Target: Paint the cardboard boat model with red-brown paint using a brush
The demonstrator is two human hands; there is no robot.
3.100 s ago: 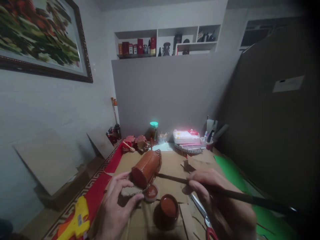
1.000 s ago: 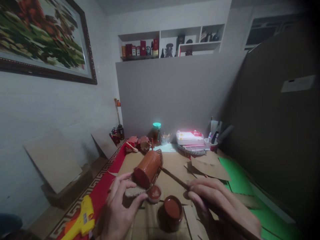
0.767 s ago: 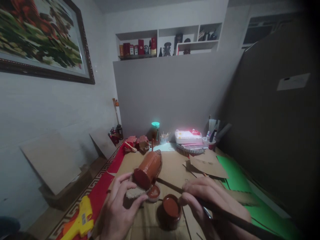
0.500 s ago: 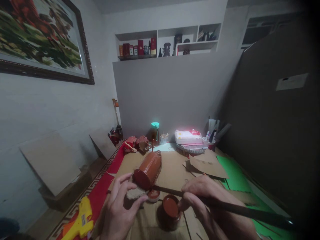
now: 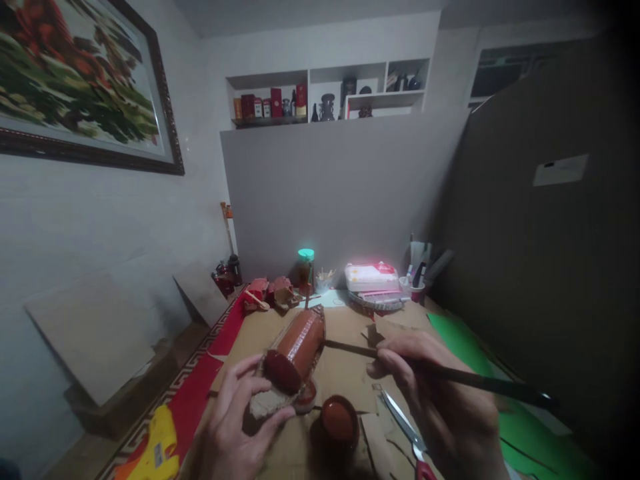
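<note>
A glossy reddish-brown cylinder (image 5: 300, 347) lies tilted on a rough-edged base, with a thin stick rising at its far end. My left hand (image 5: 245, 413) grips the near left edge of that base between thumb and fingers. In my right hand (image 5: 425, 387) is a long dark brush (image 5: 480, 380), its tip touching the cylinder's right side. A round jar of reddish-brown paint (image 5: 339, 421) stands below the cylinder. Partly hidden behind the base is a small reddish dish (image 5: 306, 398).
Scissors (image 5: 407, 427) lie right of the jar. At the lower left is a yellow glue gun (image 5: 159, 447). Red pieces (image 5: 257, 291), a teal-lidded bottle (image 5: 306, 267), a white package (image 5: 373, 277) and a pen cup (image 5: 413, 287) line the back. Green sheets (image 5: 460, 343) lie at the right.
My right hand has moved slightly up and right, bringing the brush tip from the cylinder's near end up along its right side. The scissors have come into view.
</note>
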